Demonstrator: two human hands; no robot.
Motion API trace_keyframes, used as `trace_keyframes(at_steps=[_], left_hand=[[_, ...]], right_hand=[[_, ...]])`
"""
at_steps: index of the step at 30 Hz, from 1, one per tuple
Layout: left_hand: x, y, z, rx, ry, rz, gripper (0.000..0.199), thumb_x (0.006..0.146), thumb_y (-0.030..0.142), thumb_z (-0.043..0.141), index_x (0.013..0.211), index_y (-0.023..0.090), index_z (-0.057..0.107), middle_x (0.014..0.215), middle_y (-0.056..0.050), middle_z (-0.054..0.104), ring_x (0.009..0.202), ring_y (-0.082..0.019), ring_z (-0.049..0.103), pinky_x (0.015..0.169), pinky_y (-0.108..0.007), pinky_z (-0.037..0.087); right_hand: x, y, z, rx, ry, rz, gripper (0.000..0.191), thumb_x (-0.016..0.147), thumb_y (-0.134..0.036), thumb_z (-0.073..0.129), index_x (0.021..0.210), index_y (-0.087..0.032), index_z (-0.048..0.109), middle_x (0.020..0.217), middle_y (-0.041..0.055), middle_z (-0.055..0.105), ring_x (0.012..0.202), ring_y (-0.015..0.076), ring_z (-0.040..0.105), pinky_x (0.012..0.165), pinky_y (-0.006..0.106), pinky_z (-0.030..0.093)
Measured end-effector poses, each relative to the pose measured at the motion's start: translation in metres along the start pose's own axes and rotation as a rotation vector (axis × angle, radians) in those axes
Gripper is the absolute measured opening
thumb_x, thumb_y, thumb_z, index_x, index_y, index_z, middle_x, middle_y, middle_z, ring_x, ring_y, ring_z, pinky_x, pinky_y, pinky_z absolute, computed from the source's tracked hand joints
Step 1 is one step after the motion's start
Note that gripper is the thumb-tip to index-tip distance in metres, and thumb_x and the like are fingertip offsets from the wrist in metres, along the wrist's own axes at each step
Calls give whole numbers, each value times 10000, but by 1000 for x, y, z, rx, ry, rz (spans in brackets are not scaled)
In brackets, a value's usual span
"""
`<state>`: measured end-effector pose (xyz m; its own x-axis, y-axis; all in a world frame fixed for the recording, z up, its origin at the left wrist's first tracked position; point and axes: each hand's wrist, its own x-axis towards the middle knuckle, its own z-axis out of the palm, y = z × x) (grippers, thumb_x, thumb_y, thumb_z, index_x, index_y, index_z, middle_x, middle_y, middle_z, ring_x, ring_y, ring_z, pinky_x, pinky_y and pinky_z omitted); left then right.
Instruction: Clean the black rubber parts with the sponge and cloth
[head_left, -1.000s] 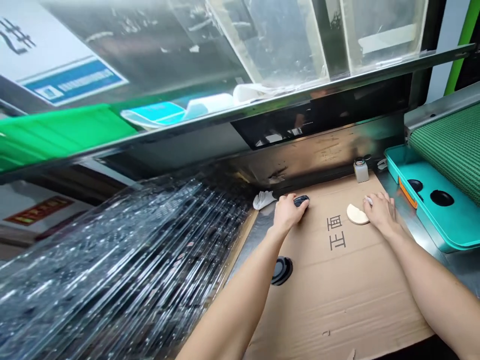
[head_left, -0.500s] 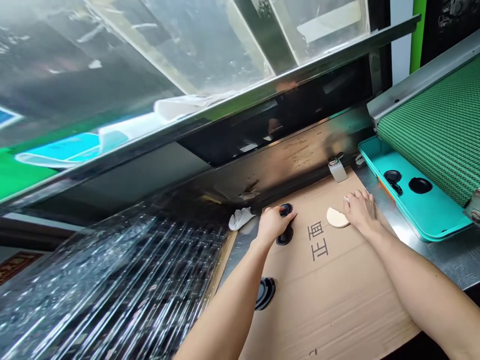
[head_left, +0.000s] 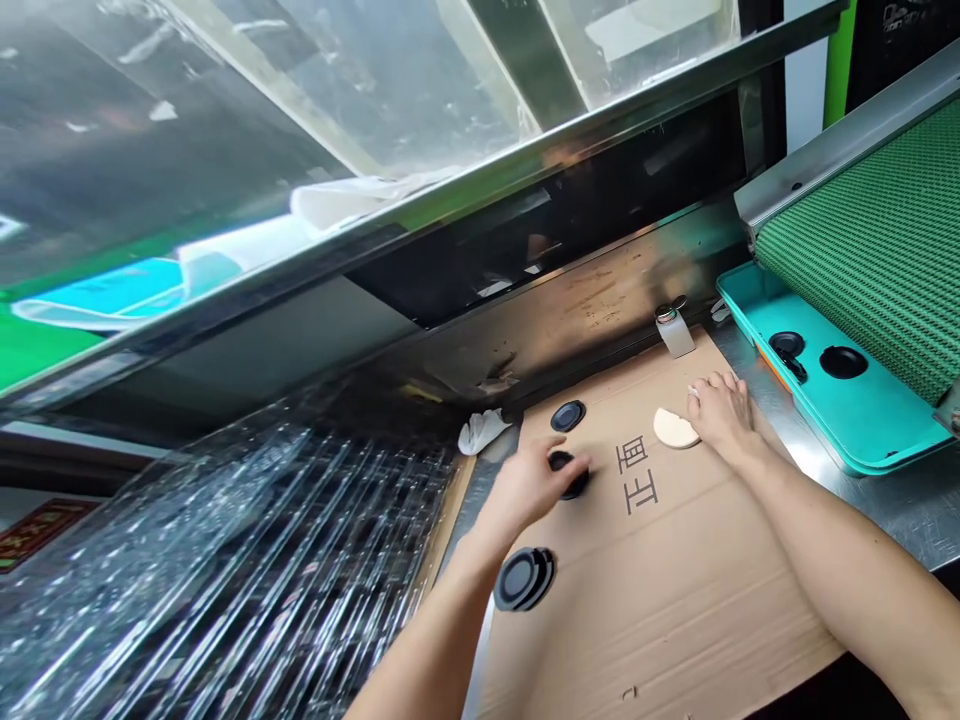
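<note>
My left hand (head_left: 534, 478) hovers over or touches a black round disc-like part (head_left: 568, 476) on the cardboard sheet (head_left: 675, 580). Its thumb and fingers are apart, and the disc shows between them. Beyond it lies another black disc (head_left: 568, 415); nearer to me is an overlapping stack of black discs (head_left: 525, 579). My right hand (head_left: 721, 412) rests on the cardboard's right side with curled fingers. A bit of white shows at its fingertips, too small to name. Beside that hand lies a cream-coloured round pad (head_left: 673, 429), partly covered by it.
A small bottle (head_left: 675, 332) with a metal top stands at the back. On the right, a teal tray (head_left: 892, 420) holds black parts below a green conveyor belt (head_left: 877, 230). A crumpled white cloth (head_left: 481, 432) lies at the back left, near clear plastic sheeting (head_left: 300, 570).
My left hand has drawn back from the far black disc, now uncovered, to the nearer one. The stack of discs shows more fully. My right hand has stayed almost still.
</note>
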<state>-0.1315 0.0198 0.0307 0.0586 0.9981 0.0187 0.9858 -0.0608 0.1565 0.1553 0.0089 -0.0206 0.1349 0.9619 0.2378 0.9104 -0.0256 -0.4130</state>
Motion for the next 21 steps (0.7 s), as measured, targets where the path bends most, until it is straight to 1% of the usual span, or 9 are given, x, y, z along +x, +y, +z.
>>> trace_keyframes(at_steps=[2,4,6,8,11,12,14,17,21], left_hand=[[-9,-1,8,66,-118,-6,637,820,539,647,1295,114,635,1308,-198,673,1210,-361,629,993,-416,491],[-10,-4,14,80,-149,-5,615,837,510,632,1302,108,629,1349,-197,650,1259,-366,597,1030,-419,468],[-3,-9,14,50,-157,-7,585,821,472,654,1285,117,638,1332,-177,666,1242,-351,609,1036,-403,463],[14,-17,7,9,-131,10,608,777,420,699,1306,132,618,1288,-152,690,1176,-323,646,1006,-381,478],[51,-30,-6,-31,-62,88,776,719,342,735,1431,146,496,1265,-125,690,1114,-285,666,979,-362,490],[64,-32,-10,-30,-59,120,839,703,323,740,1470,144,449,1276,-126,681,1119,-283,662,985,-362,488],[90,-34,-13,-14,-111,156,924,671,300,746,1508,120,399,1315,-150,657,1157,-292,646,1012,-366,476],[119,-29,-10,1,-225,177,901,620,298,759,1454,88,488,1366,-175,634,1229,-302,618,1048,-338,461],[134,-22,-1,-17,-297,166,761,628,379,747,1330,113,626,1333,-143,674,1191,-289,654,999,-300,501]], right_hand=[[0,0,0,0,5,-7,298,1014,-269,403,1071,-181,683,1147,131,650,1107,275,493,898,399,329],[0,1,1,-4,22,-10,291,1008,-271,416,1069,-180,685,1137,128,655,1101,277,496,893,401,329],[0,2,2,-5,37,-11,280,1000,-278,435,1070,-183,689,1130,122,661,1094,277,501,888,400,329],[0,3,4,-3,39,-12,278,997,-282,441,1068,-187,692,1131,119,664,1095,276,503,885,400,329],[0,4,5,0,35,-10,295,1003,-274,422,1089,-192,692,1142,119,664,1106,275,502,890,401,327],[0,4,5,-1,37,-8,299,1005,-274,417,1093,-193,691,1145,119,664,1110,275,502,893,402,326],[0,4,6,-4,40,-2,295,1006,-274,419,1087,-193,691,1148,119,664,1117,275,501,897,402,324],[0,2,4,-1,30,5,282,1004,-271,428,1069,-191,691,1142,122,664,1120,273,503,898,397,325],[-1,-1,2,17,25,-6,287,1005,-252,419,1079,-185,688,1123,121,667,1107,267,512,894,396,334]])
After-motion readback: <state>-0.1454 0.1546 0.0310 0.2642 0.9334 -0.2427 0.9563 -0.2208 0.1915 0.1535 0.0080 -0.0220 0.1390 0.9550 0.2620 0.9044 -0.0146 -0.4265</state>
